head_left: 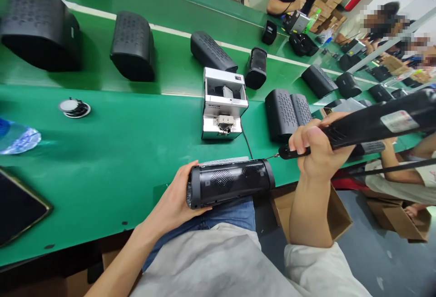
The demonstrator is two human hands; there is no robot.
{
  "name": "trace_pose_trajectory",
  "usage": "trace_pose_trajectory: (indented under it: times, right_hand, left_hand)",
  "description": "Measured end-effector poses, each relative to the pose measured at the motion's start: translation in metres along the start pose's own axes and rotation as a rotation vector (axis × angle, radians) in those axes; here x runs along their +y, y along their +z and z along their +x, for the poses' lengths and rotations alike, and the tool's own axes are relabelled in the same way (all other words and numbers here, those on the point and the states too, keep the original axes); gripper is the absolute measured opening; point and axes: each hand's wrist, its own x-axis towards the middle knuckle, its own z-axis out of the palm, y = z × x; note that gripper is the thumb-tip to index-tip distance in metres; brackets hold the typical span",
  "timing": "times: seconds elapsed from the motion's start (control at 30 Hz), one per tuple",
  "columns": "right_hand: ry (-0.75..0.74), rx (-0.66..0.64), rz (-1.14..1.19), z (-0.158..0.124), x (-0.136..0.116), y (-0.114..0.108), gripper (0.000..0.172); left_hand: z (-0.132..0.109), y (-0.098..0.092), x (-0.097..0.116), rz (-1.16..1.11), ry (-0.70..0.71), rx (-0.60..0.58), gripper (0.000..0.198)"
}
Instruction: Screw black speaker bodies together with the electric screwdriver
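My left hand [175,197] grips the near end of a black cylindrical speaker [231,182], held lying sideways at the green table's front edge, over my lap. My right hand [315,149] is wrapped around a black electric screwdriver [371,122]. Its thin bit points left and its tip sits at the speaker's right end. Just behind the speaker stands a small white screw feeder box [223,104] with a cable running toward me.
Several black speakers lie on the green conveyor [136,142], two [288,113] right beside the feeder. A round white part [74,107], a plastic bottle [17,137] and a dark tray [17,208] sit at left. Cardboard boxes [340,217] stand on the floor. Other people work at right.
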Motion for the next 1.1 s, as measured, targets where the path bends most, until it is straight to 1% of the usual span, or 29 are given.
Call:
trace_pose_trajectory:
  times: [0.1, 0.17, 0.23, 0.3, 0.33, 0.4, 0.43, 0.5, 0.57, 0.63, 0.7, 0.77, 0.87, 0.93, 1.0, 1.03, 1.1]
  right_hand:
    - [0.062, -0.057, -0.025, 0.007, -0.014, 0.0, 0.028]
    - [0.048, -0.082, -0.032, 0.015, -0.03, 0.006, 0.025]
    - [-0.051, -0.051, -0.033, 0.026, -0.047, 0.019, 0.025]
    - [-0.181, 0.021, -0.021, 0.037, -0.056, 0.042, 0.026]
    - [-0.237, 0.058, -0.005, 0.042, -0.056, 0.055, 0.024]
    - [-0.319, 0.115, 0.053, 0.051, -0.047, 0.083, 0.023]
    - [-0.322, 0.118, 0.065, 0.055, -0.039, 0.095, 0.025]
    - [-0.286, 0.082, 0.033, 0.062, -0.018, 0.114, 0.035]
    - [-0.216, 0.025, -0.068, 0.067, 0.002, 0.123, 0.044]
    - [-0.141, -0.013, -0.185, 0.072, 0.02, 0.126, 0.051]
    - [-0.088, -0.031, -0.269, 0.077, 0.032, 0.124, 0.054]
    - [-0.065, -0.039, -0.322, 0.082, 0.04, 0.123, 0.054]
    - [-0.065, -0.039, -0.37, 0.082, 0.045, 0.123, 0.052]
    - [-0.062, -0.053, -0.386, 0.078, 0.043, 0.123, 0.048]
    - [-0.058, -0.082, -0.36, 0.07, 0.033, 0.122, 0.046]
    - [-0.048, -0.114, -0.333, 0.066, 0.025, 0.121, 0.048]
    - [0.006, -0.236, -0.294, 0.057, 0.003, 0.115, 0.055]
  left_hand:
    - [-0.001, 0.002, -0.002, 0.005, 0.04, 0.016, 0.113]
    - [-0.001, 0.003, -0.002, 0.0, 0.065, 0.022, 0.113]
    - [-0.001, 0.003, -0.002, -0.007, 0.077, 0.026, 0.113]
    - [-0.001, 0.004, -0.003, -0.011, 0.079, 0.029, 0.115]
    - [-0.001, 0.004, -0.003, -0.011, 0.08, 0.033, 0.115]
    - [0.0, 0.005, -0.004, -0.012, 0.081, 0.041, 0.115]
    - [0.0, 0.005, -0.004, -0.014, 0.08, 0.045, 0.115]
    - [0.0, 0.005, -0.003, -0.02, 0.077, 0.051, 0.115]
    - [0.0, 0.004, -0.002, -0.028, 0.074, 0.049, 0.116]
    - [0.0, 0.004, -0.001, -0.033, 0.072, 0.043, 0.118]
    - [0.001, 0.004, -0.001, -0.036, 0.074, 0.044, 0.121]
    - [0.001, 0.004, 0.0, -0.036, 0.079, 0.051, 0.122]
    - [0.002, 0.005, 0.0, -0.037, 0.096, 0.057, 0.122]
    - [0.003, 0.005, -0.001, -0.038, 0.109, 0.061, 0.123]
    - [0.002, 0.006, -0.002, -0.039, 0.12, 0.066, 0.126]
    - [0.002, 0.007, -0.003, -0.038, 0.125, 0.069, 0.127]
    - [0.002, 0.008, -0.004, -0.034, 0.137, 0.073, 0.129]
